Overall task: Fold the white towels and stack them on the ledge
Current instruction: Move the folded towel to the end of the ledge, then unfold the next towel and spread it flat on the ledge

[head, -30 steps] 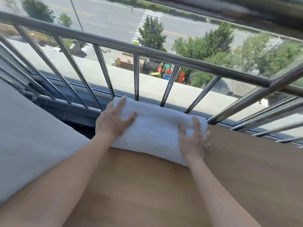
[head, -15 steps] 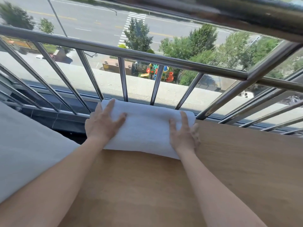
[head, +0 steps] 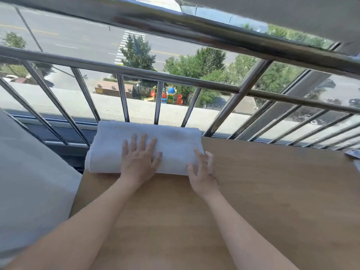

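Ok, quick status. Folded white towel (head: 171,141) sits at the far edge of the wooden ledge (head: 272,191), long side tight against the railing (head: 124,102) bars, left end just overhanging the ledge's left edge.

Change vs 1 s ago: left hand (head: 139,159) has slid from the towel's left end to its middle. It's now flat on top, fingers straight and spread, pressing, no grip. Right hand (head: 202,172) stayed at the right end, now at the near corner, fingers loosely curved, tips touching or just off the cloth. Can't tell which, but it isn't clutching anything. Towel itself hasn't moved, same shape.

Read: looks like a smoothing/pat-down pass, so fold is done and this one is prob placed as the stack base. Only one towel on the ledge so far, so task is early.

Next, IMO: let go, fetch another towel. Pale item at far right edge (head: 353,154) may be one, too cropped to say. Grey fabric (head: 29,172) at left, unrelated afaict.
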### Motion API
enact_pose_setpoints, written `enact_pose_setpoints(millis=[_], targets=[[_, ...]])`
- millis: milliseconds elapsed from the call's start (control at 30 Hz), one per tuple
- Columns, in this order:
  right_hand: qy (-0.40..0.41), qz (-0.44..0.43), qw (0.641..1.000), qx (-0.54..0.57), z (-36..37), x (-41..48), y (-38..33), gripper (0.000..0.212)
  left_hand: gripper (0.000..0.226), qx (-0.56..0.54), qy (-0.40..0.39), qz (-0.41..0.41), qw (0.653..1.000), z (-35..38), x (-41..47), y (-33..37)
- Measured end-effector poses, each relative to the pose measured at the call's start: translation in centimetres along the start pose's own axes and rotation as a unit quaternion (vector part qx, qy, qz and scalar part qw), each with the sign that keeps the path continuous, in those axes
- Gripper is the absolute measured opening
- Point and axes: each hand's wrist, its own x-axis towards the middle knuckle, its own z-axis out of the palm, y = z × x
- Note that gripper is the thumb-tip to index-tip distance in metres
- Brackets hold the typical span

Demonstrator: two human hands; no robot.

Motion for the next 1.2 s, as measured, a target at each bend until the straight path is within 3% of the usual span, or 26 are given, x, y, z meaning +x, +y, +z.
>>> enact_pose_setpoints(millis=[200, 300, 400, 533, 833, 1200], targets=[[-0.036, 0.045, 0.997, -0.049, -3.6, -5.1, 3.1, 0.049, 0.053, -0.007, -0.115, 0.180, 0.977, 0.2, -2.7, 6.7], [-0.078, 0.073, 0.991, -0.075, -6.0, -7.9, 5.3, 0.052, 0.048, -0.070, -0.144, 0.166, 0.973, -0.7, -5.1, 8.1], [-0.102, 0.063, 0.988, -0.103, -8.9, -10.3, 7.5, 0.055, 0.050, -0.052, -0.178, 0.104, 0.977, -1.1, -8.8, 10.0], [-0.085, 0.021, 0.977, -0.195, -12.8, -13.7, 10.7, 0.056, 0.052, -0.013, -0.128, 0.060, 0.990, -0.6, -13.7, 15.4], [-0.056, 0.043, 0.984, -0.163, -23.6, -22.3, 21.8, 0.057, 0.048, 0.033, -0.055, 0.109, 0.992, 2.1, -21.3, 32.4], [0.003, 0.090, 0.985, -0.148, -34.9, -28.4, 33.1, 0.056, 0.054, 0.021, -0.068, 0.202, 0.977, 6.3, -24.2, 49.8]])
